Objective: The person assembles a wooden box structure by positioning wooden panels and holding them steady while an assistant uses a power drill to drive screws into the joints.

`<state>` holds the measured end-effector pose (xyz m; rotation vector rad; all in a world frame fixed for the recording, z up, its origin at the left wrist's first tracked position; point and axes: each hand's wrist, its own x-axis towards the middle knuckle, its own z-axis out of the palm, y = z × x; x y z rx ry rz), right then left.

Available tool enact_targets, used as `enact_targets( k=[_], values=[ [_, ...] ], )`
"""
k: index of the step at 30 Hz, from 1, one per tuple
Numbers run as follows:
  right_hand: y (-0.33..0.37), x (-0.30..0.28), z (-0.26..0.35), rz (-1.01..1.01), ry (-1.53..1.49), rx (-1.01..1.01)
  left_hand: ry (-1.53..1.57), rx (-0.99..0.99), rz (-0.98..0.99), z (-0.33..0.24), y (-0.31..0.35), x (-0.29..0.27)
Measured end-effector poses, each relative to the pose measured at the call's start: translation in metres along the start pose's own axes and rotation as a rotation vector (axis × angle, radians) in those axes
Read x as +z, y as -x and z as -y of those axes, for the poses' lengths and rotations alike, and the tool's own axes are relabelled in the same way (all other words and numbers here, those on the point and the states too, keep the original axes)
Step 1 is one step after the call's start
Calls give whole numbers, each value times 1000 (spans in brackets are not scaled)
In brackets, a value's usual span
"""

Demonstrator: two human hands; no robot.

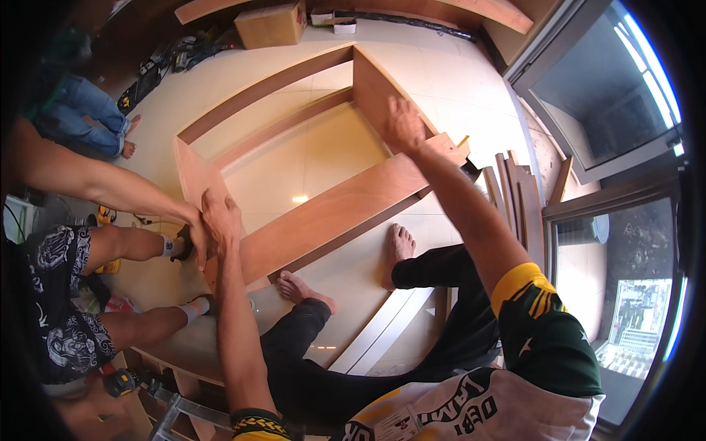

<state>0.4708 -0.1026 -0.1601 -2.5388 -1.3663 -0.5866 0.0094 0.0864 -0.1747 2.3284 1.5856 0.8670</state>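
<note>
A rectangular wooden frame point(323, 213) of brown boards lies on the floor in front of me. My left hand point(222, 220) grips its left end board point(200, 170) near the close corner. Right beside it, a co-worker's hand point(197, 234) reaches to the same corner, partly overlapped by mine. My right hand point(403, 126) is at the right end board point(371, 92), fingers apart and slightly blurred; whether it presses on the board is hard to tell. A short wood piece point(450, 147) sits at the right close corner, partly behind my forearm.
My bare feet point(301, 290) stand close to the frame. Wood strips point(521, 198) lean at the right by a glass door point(614, 242). White boards point(382, 331) lie by my legs. A second person in jeans point(92, 114) stands far left; a cardboard box point(272, 26) sits behind the frame.
</note>
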Motion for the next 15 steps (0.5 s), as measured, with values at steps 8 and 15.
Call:
enact_targets(
  k=[8, 15],
  values=[
    [-124, 55, -63, 485, -108, 241, -270, -681, 276, 96, -157, 0],
    [-206, 113, -59, 440, -263, 158, -321, -693, 189, 84, -202, 2]
  ],
)
